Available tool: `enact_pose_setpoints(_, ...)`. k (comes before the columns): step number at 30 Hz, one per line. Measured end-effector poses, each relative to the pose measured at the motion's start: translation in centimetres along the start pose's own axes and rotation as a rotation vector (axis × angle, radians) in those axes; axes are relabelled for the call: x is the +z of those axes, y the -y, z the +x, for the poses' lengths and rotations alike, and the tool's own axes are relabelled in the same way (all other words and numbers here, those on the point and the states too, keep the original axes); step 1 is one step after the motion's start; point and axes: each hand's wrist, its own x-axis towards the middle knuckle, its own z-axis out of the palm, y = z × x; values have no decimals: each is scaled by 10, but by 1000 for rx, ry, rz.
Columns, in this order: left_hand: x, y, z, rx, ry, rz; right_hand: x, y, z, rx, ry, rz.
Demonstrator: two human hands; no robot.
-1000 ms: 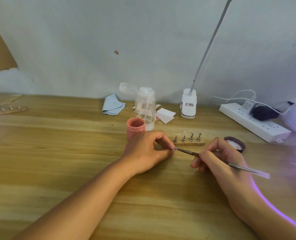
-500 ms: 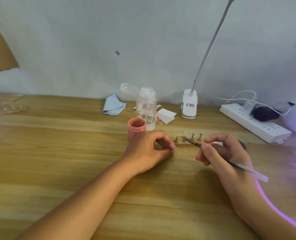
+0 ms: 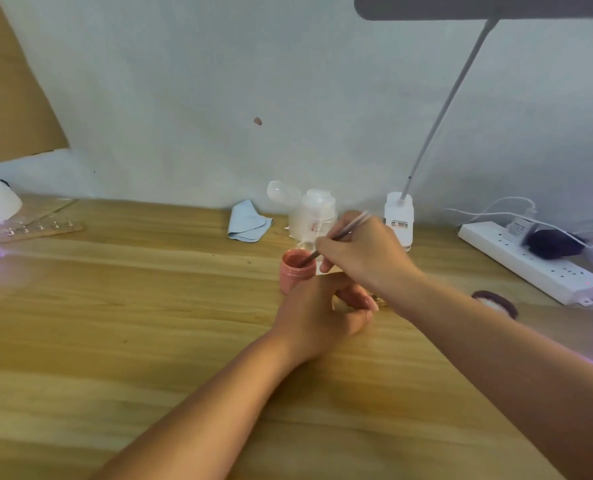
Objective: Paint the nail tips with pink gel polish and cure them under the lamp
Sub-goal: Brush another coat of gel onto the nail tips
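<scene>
Pink gel polish jar (image 3: 296, 271): open, on the bench (image 3: 132, 306) just beyond your left hand (image 3: 319, 317) (fingers curled, grip unclear). Likely light, tippable; steady its wall. Your right hand (image 3: 364, 251) fingers pinch the slim brush (image 3: 343, 232), tip dipped inside.

Your lighting's soft, even; faint arm shadows on the light wooden table (image 3: 115, 323). Purple glow bleeds in at both side edges. Slightly soft focus, wide-angle bowing.

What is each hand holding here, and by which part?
The right hand grips the thin metal-handled brush mid-shaft, bristles in the open pink jar. The left hand is curled on the wooden table; any hold is hidden.
</scene>
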Motion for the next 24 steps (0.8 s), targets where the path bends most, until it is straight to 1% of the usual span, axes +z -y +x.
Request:
enact_pose_setpoints(3, 0, -1, 1, -35, 32, -16, 10, -3, 7, 13, 11, -114)
enact_pose_setpoints(6, -2, -3, 0, -42, 42, -40, 4, 1, 5, 14, -16, -111)
enact_pose_setpoints(8, -2, -4, -1, -58, 49, -71, -6, 3, -2, 23, -93, 35)
enact_pose_setpoints(10, -2, -4, -1, -88, 47, -104, -19, -3, -16, 43, -149, 318)
enact_pose_setpoints(12, -2, -3, 0, -100, 48, -120, -33, -15, -35, 72, -153, 607)
enact_pose_setpoints(14, -2, -3, 1, -98, 59, -102, -43, -33, -58, 99, -156, 722)
enact_pose_setpoints(16, -2, -3, 1, -78, 70, -83, -48, -52, -80, 126, -191, 762)
enact_pose_setpoints(19, -3, -4, 1, -42, 82, -121, -45, -74, -97, 136, -245, 720)
enact_pose_setpoints(24, -4, -5, 0, -14, 79, -134, -40, -80, -99, 46, -189, 648)
